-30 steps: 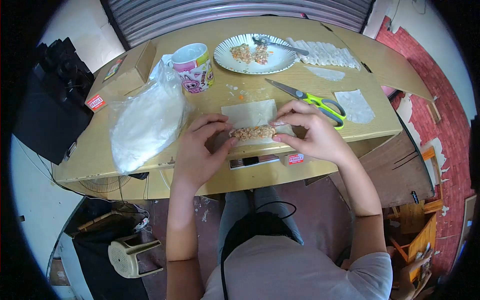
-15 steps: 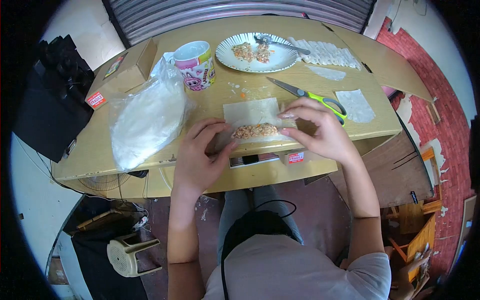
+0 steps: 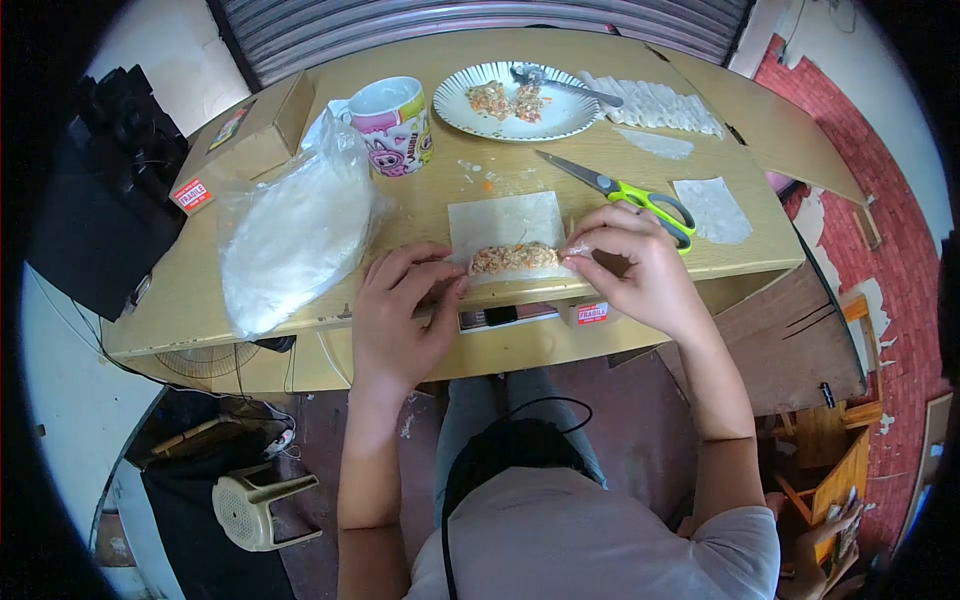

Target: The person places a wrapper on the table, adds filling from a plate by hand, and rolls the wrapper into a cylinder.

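A thin white spring roll wrapper lies near the table's front edge, with a log of minced filling across its lower part. My left hand is at the wrapper's left side, fingers curled and fingertips closed on its edge beside the filling. At the opposite end, my right hand pinches the wrapper's right edge between thumb and fingers. Green-handled scissors lie just beyond my right hand, blades pointing to the upper left. Left of my left hand rests a plastic bag with white contents.
Behind the wrapper stand a printed mug and a white plate with filling and a spoon. Several finished rolls line up at the back right, near loose wrapper pieces. A cardboard box sits at left.
Both hands have moved inward at the wrapper's sides, so its side edges now sit closer to the ends of the filling. My right fingertips have come together.
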A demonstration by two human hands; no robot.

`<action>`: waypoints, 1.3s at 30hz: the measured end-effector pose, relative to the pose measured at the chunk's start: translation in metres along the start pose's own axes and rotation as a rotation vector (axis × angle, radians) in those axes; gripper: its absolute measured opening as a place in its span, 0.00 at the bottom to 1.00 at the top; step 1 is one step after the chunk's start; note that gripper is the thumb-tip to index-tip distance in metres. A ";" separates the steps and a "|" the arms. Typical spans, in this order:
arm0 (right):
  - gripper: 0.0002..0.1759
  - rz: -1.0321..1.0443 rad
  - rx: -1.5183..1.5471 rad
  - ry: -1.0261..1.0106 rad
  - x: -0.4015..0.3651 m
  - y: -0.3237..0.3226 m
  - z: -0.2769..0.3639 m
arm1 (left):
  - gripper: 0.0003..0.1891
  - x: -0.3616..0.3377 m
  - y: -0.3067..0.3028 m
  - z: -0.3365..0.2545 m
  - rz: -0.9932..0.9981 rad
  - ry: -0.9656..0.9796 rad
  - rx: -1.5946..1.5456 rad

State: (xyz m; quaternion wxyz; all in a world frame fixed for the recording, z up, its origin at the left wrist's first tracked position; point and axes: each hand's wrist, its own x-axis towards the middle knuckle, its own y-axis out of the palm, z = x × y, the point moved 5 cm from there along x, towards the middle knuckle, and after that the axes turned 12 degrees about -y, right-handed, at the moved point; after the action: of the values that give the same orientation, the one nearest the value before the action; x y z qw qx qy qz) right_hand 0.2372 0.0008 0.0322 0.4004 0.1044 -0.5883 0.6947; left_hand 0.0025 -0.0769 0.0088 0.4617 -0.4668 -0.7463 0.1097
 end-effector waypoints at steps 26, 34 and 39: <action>0.10 0.055 0.196 -0.170 0.019 0.008 -0.009 | 0.11 0.024 0.003 -0.008 0.121 0.104 0.031; 0.10 0.041 0.110 -0.256 0.015 0.006 -0.001 | 0.11 0.019 0.007 0.000 0.158 0.205 0.106; 0.06 0.035 0.103 -0.162 0.007 -0.007 -0.005 | 0.09 0.017 -0.008 -0.004 0.095 0.151 -0.003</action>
State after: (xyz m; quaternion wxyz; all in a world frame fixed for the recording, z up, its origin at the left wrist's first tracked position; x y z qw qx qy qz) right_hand 0.2394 0.0085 0.0400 0.3333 0.1703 -0.5841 0.7202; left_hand -0.0012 -0.0686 0.0258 0.5101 -0.5093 -0.6865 0.0950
